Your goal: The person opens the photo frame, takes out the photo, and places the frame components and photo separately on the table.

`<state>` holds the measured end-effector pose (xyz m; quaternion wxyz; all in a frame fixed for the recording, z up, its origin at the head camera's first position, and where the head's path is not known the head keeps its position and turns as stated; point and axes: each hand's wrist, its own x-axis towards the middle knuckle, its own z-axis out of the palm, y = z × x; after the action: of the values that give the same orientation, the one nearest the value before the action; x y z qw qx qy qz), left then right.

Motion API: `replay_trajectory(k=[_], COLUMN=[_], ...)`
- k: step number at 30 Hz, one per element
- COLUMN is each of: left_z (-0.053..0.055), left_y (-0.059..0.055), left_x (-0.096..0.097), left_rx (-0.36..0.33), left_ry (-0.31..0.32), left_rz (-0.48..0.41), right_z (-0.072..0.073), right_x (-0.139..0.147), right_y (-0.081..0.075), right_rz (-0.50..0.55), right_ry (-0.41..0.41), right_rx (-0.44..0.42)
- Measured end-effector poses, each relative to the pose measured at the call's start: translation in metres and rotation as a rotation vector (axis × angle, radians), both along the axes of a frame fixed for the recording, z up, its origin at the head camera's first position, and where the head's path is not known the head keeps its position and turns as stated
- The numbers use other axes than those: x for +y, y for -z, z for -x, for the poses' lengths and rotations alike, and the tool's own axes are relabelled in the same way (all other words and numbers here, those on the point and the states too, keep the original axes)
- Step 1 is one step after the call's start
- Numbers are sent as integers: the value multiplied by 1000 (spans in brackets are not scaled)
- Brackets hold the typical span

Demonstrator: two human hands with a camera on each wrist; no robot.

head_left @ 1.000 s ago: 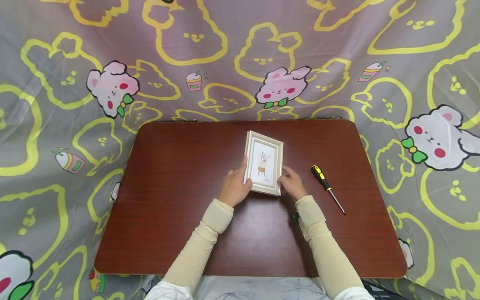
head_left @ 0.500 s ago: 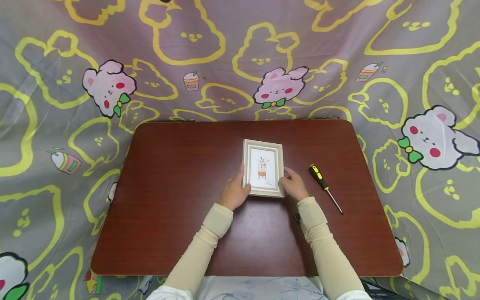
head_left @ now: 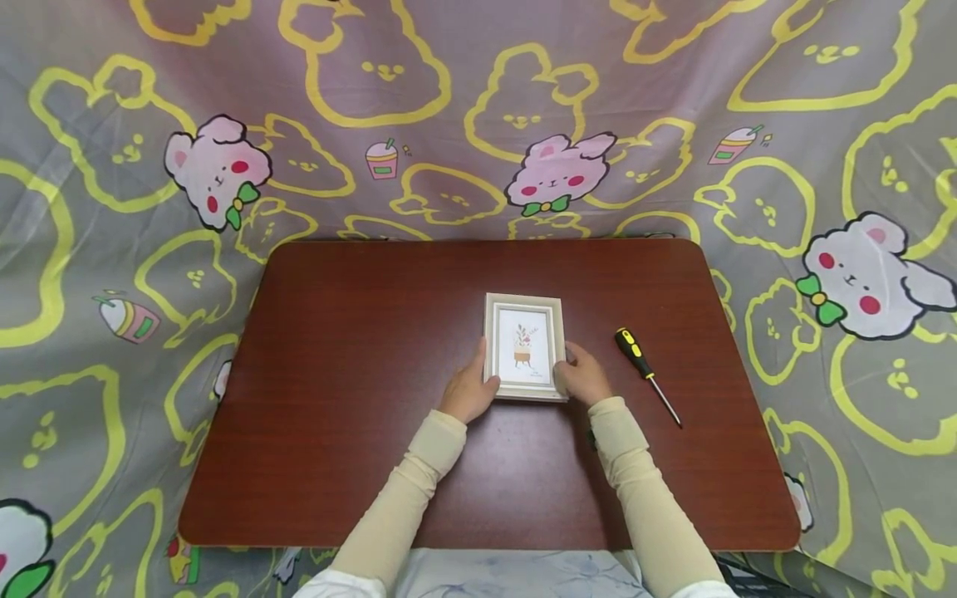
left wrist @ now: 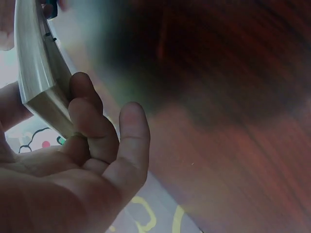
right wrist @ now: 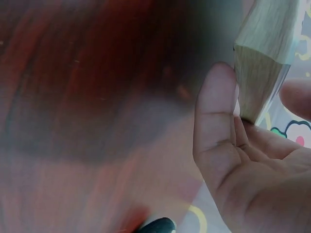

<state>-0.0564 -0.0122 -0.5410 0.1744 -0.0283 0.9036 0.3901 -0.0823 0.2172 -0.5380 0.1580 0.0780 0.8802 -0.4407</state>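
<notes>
A cream picture frame [head_left: 525, 302] with a drawing of a potted plant is held face up over the middle of the table. My left hand [head_left: 469, 389] grips its left side, thumb on the front edge. In the left wrist view, curled fingers [left wrist: 95, 124] lie under the frame's pale edge [left wrist: 36, 58]. The lower right side is pinched by my right hand [head_left: 585, 375], its thumb on the front. Fingers [right wrist: 217, 107] sit behind the wooden side of the frame [right wrist: 260, 68] in the right wrist view.
To the right of the hands a black and yellow screwdriver [head_left: 647, 375] lies on the dark red-brown table [head_left: 359, 349], its tip toward the near right. A patterned grey cloth [head_left: 449, 91] hangs behind and beside the table.
The picture frame has tipped from a leftward slant to nearly straight and moved slightly nearer to me. Both hands keep hold of it. The screwdriver stays where it lay.
</notes>
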Motion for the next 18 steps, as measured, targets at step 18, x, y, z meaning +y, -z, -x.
replay_trajectory(k=[18], left_z=[-4], left_y=[16], left_x=[6], left_rx=[-58], left_ry=[19], left_rz=[35], right_z=[-6], right_x=[-1], right_y=[17], right_rz=[-69], right_ry=[-12], right_rx=[-30])
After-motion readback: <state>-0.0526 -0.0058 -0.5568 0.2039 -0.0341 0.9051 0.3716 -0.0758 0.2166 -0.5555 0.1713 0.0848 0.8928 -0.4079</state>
